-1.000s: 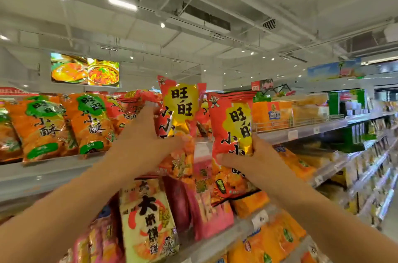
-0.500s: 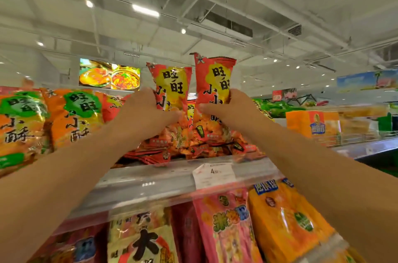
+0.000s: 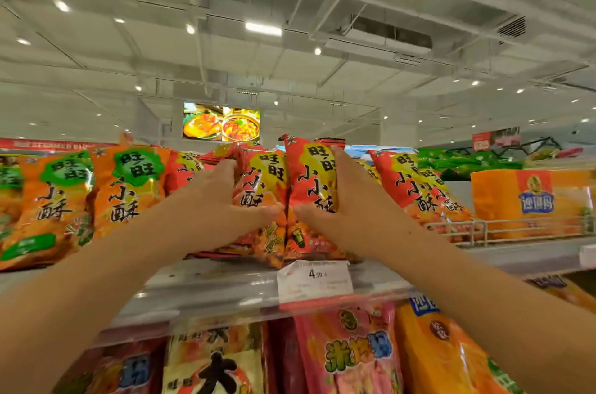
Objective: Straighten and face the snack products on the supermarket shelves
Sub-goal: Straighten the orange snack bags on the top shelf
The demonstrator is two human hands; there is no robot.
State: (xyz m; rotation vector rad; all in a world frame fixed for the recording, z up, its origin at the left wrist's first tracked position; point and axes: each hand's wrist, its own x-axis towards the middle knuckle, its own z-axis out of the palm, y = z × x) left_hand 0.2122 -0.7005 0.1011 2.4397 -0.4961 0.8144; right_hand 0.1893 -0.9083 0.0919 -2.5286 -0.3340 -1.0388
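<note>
Two red snack bags with yellow labels stand side by side on the top shelf point(image 3: 200, 284). My left hand point(image 3: 222, 203) grips the left red bag point(image 3: 263, 181) along its left edge. The right red bag point(image 3: 311, 174) stands upright under my right hand point(image 3: 342, 200), whose thumb crosses its lower front and whose fingers wrap its right edge. Both bags face me, and their bottoms rest on other red bags lying flat beneath them.
Orange bags with green labels point(image 3: 129, 187) stand to the left. More red bags point(image 3: 416, 187) lean to the right, beside an orange box point(image 3: 529, 200) behind a wire rail. A price tag point(image 3: 314, 280) hangs on the shelf edge. Pink, yellow and orange packs fill the shelf below.
Both hands have carried the two red bags from below the top shelf up onto it and set them upright. The view has tilted upward.
</note>
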